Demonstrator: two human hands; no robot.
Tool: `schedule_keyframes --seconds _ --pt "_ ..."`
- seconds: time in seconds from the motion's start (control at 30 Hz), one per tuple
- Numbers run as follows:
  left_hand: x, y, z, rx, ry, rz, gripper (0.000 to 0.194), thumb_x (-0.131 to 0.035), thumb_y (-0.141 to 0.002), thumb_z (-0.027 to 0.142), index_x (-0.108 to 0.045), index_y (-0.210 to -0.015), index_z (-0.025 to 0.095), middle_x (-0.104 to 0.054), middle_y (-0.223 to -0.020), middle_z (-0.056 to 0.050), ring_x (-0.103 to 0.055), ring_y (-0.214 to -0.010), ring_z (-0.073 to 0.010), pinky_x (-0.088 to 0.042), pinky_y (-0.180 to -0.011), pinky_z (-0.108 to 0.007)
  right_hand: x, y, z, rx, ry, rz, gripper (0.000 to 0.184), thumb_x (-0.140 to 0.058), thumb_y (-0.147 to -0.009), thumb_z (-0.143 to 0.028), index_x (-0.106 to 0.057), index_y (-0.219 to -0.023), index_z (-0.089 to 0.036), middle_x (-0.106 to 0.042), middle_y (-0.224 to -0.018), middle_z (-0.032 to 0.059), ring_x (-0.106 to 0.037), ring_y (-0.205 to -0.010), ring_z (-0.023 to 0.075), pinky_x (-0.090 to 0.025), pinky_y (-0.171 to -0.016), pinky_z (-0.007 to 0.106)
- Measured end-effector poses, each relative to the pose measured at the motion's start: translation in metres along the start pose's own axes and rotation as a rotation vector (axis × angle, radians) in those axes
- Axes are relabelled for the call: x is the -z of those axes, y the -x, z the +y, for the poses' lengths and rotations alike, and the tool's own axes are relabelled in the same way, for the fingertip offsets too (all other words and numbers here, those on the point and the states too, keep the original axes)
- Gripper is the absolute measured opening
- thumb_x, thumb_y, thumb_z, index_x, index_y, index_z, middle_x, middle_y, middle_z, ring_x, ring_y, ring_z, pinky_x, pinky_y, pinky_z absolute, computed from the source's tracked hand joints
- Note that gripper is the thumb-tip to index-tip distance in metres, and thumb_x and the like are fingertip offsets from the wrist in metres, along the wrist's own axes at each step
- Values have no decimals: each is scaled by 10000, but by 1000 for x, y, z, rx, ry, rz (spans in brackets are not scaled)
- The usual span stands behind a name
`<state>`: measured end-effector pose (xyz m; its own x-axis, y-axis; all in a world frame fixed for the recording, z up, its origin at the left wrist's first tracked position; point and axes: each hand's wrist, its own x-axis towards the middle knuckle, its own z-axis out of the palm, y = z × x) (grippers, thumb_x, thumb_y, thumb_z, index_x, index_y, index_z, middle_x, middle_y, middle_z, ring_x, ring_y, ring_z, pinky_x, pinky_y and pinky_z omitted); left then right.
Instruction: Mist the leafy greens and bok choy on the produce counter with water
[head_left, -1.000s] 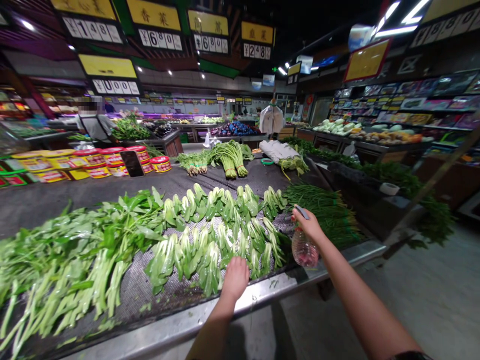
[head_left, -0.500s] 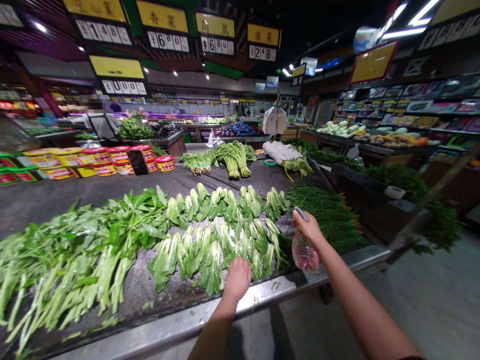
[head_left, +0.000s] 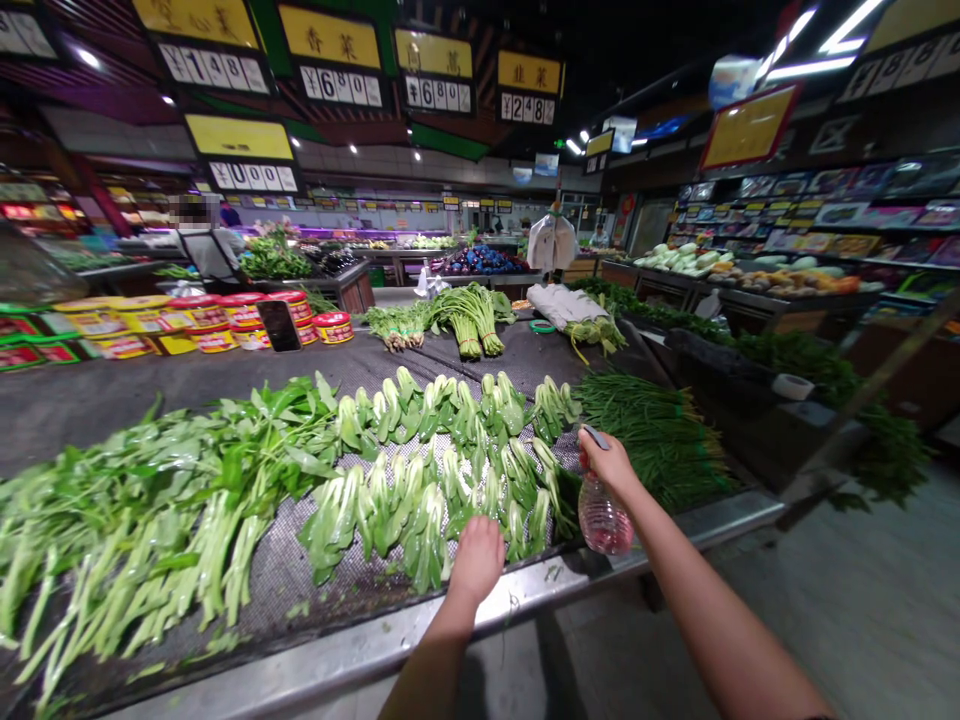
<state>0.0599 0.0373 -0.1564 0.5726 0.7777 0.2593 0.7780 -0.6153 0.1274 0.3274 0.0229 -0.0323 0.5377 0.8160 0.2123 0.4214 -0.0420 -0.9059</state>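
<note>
My right hand is closed round the neck of a clear spray bottle with a grey trigger and pinkish liquid low inside. The bottle hangs upright over the stall's front edge. My left hand rests at the near side of the bok choy, its fingers curled down toward the leaves. Whatever lies under those fingers is hidden. Wet bok choy spreads in rough rows on a black mesh mat. Left of it lies a heap of long-stemmed leafy greens; on the right are tied bundles of chives.
A metal rail runs along the stall's front. Behind the bok choy are bundled greens and wrapped greens. Stacked red-lidded tubs and a phone stand at the back left. A person is farther off.
My right hand has shifted slightly left and down with the spray bottle. My left hand stays at nearly the same spot by the bok choy. The distant person's arms have moved.
</note>
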Motion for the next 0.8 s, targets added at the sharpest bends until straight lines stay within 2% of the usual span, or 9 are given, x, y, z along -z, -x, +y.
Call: schedule_keyframes --seconds 0.1,0.27,0.4,0.5,0.63,0.8 --pt "0 0 0 0 1 -2 272 -322 -905 229 -582 -900 149 -564 -920 -91 -510 -928 -241 -409 -859 -380 0 1 -3 19 8 3 472 -457 -781 -617 -597 -649 -185 -608 -549 26 -552 -514 165 -417 -525 270" --pt "2 0 2 2 1 -6 275 -317 -906 221 -580 -900 142 -559 -921 -94 -508 -931 -249 -412 -854 -386 -2 -1 -25 94 -4 -17 461 -481 -768 -613 -627 -705 -180 -660 -683 55 -597 -628 182 -447 -595 276" --pt "4 3 3 9 2 -10 276 -314 -909 224 -578 -906 141 -558 -923 -93 -509 -939 -251 -414 -855 -389 -8 1 -38 79 -49 -65 471 -485 -761 -628 -614 -683 -182 -650 -643 52 -589 -580 172 -438 -520 257" --pt "4 5 4 16 3 -16 274 -316 -910 227 -578 -898 146 -560 -924 -92 -511 -939 -250 -417 -847 -389 -14 6 -35 21 -83 -122 484 -475 -760 -640 -582 -622 -188 -616 -562 38 -539 -478 150 -405 -432 245" --pt "4 6 5 24 9 -21 284 -304 -915 225 -578 -906 151 -561 -936 -93 -509 -945 -249 -414 -854 -391 -22 9 -22 -52 -86 -133 482 -478 -749 -648 -591 -646 -190 -591 -513 24 -507 -424 147 -399 -410 260" --pt "4 7 6 36 27 -36 291 -299 -917 230 -576 -929 145 -559 -955 -100 -500 -968 -255 -405 -873 -396 -21 8 -18 40 -6 -139 481 -468 -765 -627 -617 -678 -178 -643 -624 47 -566 -531 166 -432 -477 265"
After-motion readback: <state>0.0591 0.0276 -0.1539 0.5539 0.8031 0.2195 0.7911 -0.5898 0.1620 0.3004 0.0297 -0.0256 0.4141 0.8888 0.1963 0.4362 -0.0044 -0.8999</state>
